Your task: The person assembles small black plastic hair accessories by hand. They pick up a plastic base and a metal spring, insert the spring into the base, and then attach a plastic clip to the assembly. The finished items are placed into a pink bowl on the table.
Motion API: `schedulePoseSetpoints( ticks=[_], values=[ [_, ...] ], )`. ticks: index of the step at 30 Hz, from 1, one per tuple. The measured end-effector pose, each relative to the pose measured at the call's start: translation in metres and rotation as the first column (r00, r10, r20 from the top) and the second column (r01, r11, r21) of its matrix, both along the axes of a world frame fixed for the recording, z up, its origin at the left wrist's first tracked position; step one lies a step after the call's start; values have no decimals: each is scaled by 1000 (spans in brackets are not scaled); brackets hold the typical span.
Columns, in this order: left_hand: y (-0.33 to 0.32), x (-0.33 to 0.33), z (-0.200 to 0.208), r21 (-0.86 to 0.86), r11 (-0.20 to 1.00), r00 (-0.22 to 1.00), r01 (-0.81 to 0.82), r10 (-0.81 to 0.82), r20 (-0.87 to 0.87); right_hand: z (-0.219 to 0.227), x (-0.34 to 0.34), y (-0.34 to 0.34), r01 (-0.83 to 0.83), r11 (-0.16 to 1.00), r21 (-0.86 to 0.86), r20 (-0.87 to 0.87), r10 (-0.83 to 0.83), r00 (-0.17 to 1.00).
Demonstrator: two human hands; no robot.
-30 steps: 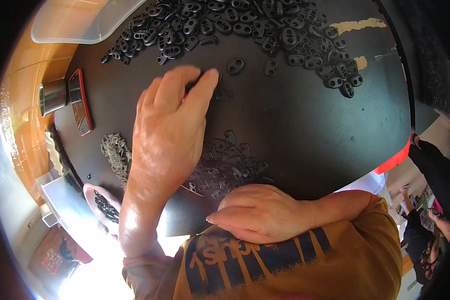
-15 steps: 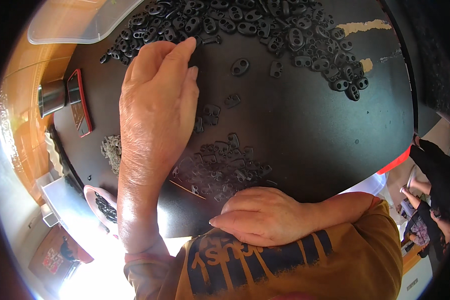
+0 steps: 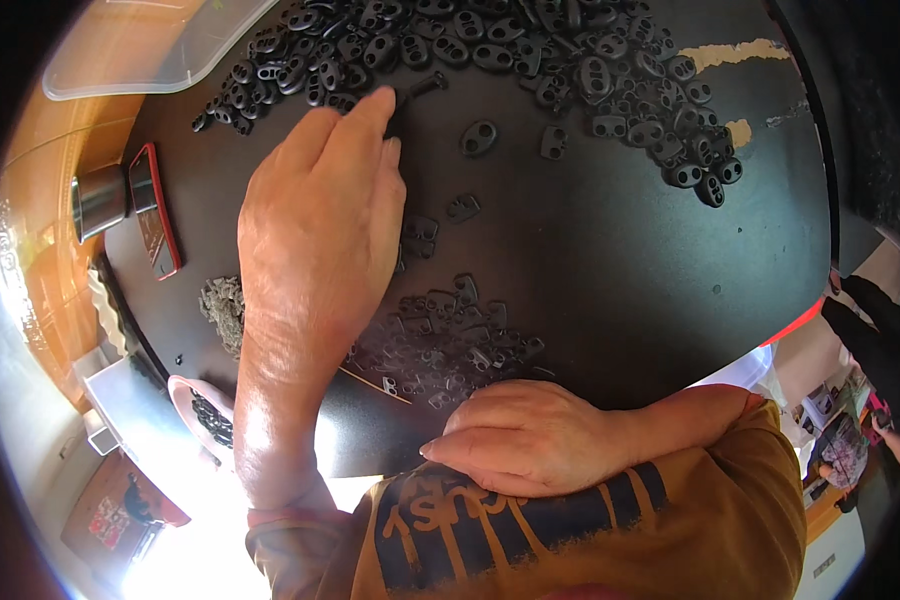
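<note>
My left hand (image 3: 320,205) reaches over the table to the near edge of a large heap of black two-hole oval cord locks (image 3: 450,50). Its thumb and forefinger are drawn together, with something dark at their tips that I cannot make out. Just beyond the fingertips lies a slim black piece (image 3: 428,83). A loose cord lock (image 3: 479,138) and a squarer black piece (image 3: 553,142) sit to the right. At the near table edge my right hand (image 3: 525,435) rests with fingers curled under, what they hold, if anything, hidden. Beside it spreads a heap of small black plastic parts (image 3: 455,325).
A red-edged phone (image 3: 155,210) and a dark cup (image 3: 100,200) stand at the left. Nearer are a grey crumbly clump (image 3: 222,312) and a pink bowl (image 3: 185,395) of black bits. A clear plastic tray (image 3: 135,60) lies far left. A thin stick (image 3: 375,386) lies near my left forearm.
My left hand has drawn back slightly toward me from the heap's edge, and the slim black piece now shows more. My right hand stays in place. The whole view has shifted a little.
</note>
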State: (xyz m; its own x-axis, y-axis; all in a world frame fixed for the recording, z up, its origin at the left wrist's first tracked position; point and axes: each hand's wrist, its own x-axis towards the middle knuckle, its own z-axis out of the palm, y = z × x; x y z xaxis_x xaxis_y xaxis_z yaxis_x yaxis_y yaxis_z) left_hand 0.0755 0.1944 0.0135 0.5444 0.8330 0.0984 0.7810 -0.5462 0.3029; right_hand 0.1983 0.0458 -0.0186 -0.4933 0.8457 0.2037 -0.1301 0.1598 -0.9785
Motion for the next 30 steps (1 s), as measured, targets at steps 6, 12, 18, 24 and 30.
schedulePoseSetpoints(
  ticks=[6,12,18,24,30],
  values=[
    [-30,-13,14,-215,973,997,78,-74,24,-1,0,-1,-3,1000,-11,14,3,1000],
    [-26,2,9,-57,984,973,166,-154,171,1,0,0,3,1000,13,15,-3,1000],
    [-45,2,12,-250,926,957,282,-255,136,0,1,-1,-5,1000,-9,31,5,999],
    [-42,10,18,-226,913,938,339,-311,151,-1,-1,-4,19,1000,-10,30,-19,999],
    [-23,39,3,47,931,928,362,-364,81,-1,1,-3,14,1000,4,41,-14,999]
  ],
)
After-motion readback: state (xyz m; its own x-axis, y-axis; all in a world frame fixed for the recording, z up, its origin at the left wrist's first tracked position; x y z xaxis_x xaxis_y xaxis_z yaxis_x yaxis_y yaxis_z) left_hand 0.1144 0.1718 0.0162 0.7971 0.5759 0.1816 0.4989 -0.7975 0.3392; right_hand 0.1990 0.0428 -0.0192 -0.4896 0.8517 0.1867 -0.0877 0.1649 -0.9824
